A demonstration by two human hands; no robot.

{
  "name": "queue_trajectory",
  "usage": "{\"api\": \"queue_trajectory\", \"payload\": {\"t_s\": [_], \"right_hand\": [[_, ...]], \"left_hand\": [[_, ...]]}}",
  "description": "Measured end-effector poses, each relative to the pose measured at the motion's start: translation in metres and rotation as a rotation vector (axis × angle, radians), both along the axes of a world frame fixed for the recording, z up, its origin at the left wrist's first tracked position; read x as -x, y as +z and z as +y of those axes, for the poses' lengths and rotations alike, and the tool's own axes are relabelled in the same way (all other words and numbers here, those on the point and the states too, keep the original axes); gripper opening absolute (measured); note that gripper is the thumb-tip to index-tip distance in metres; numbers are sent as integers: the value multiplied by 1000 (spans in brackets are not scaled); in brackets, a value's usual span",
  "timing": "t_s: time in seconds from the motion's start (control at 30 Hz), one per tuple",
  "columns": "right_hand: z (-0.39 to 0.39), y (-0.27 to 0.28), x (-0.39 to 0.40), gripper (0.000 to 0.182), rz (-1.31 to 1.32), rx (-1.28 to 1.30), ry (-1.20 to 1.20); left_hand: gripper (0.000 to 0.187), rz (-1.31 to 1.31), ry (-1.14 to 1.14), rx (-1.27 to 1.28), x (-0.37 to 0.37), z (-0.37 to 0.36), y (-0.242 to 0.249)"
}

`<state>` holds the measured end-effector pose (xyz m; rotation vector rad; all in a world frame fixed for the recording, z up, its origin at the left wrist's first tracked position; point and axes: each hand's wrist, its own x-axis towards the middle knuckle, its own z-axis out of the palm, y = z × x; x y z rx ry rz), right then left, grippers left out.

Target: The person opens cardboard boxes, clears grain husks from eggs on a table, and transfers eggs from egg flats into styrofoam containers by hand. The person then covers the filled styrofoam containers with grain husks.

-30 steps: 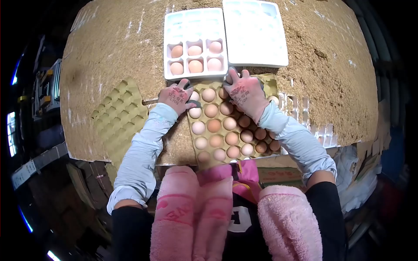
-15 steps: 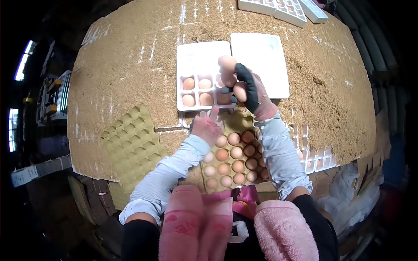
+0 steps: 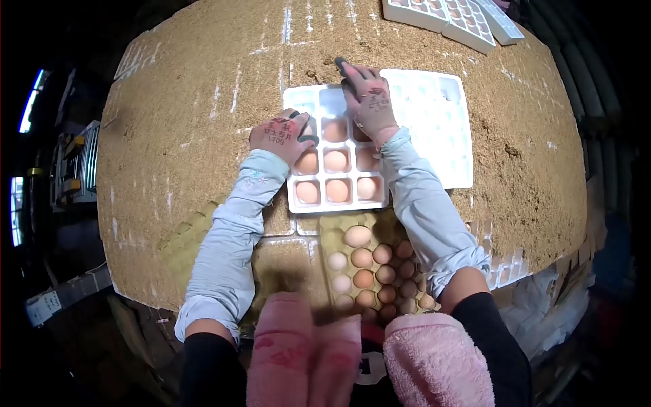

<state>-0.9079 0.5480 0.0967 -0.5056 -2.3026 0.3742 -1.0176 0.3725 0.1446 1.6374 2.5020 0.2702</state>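
A white foam egg box [image 3: 338, 207] sits in front of me with brown eggs [image 3: 337, 161] in its near cells. My left hand [image 3: 278, 134], in a printed glove with dark fingertips, is at the box's left column. Its thumb and finger close around an egg [image 3: 310, 127] there. Above the right column is my right hand [image 3: 370, 100], in a similar glove, with a dark finger stretched away from the others. No egg shows in it, though some fingertips are hidden. An egg [image 3: 363, 132] lies partly under that wrist.
Nearer me stands a pulp egg tray [image 3: 331, 222] with many eggs. A white foam lid [image 3: 434, 129] lies right of the box. Another pulp tray [image 3: 180, 230] is partly behind my left arm. Filled foam boxes [image 3: 468, 27] stand at the far right.
My right hand held several eggs above the box; these now appear in the second row. My left hand moved from the box's near edge to its left column. The view has shifted.
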Motion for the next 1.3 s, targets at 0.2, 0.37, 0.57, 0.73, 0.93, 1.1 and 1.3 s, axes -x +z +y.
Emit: {"api": "queue_trajectory", "payload": {"t_s": [0.2, 0.37, 0.57, 0.73, 0.93, 1.1, 1.3], "right_hand": [[-39, 49, -63, 40, 295, 566, 240], [-141, 44, -164, 20, -561, 77, 424], [-125, 59, -168, 48, -266, 373, 411], [-60, 51, -57, 47, -7, 531, 257], [-32, 39, -45, 45, -174, -3, -30], [2, 71, -158, 50, -448, -121, -565], [22, 6, -262, 44, -449, 234, -519]], "left_hand": [[44, 11, -90, -616, 64, 92, -85], [48, 99, 60, -448, 23, 78, -80], [49, -87, 408, -470, 19, -17, -46], [62, -577, 449, -6, -34, -77, -55], [37, -482, 371, -192, -33, -77, -72], [28, -429, 463, -315, 20, -67, -42], [32, -205, 209, -371, 109, 53, 1]]}}
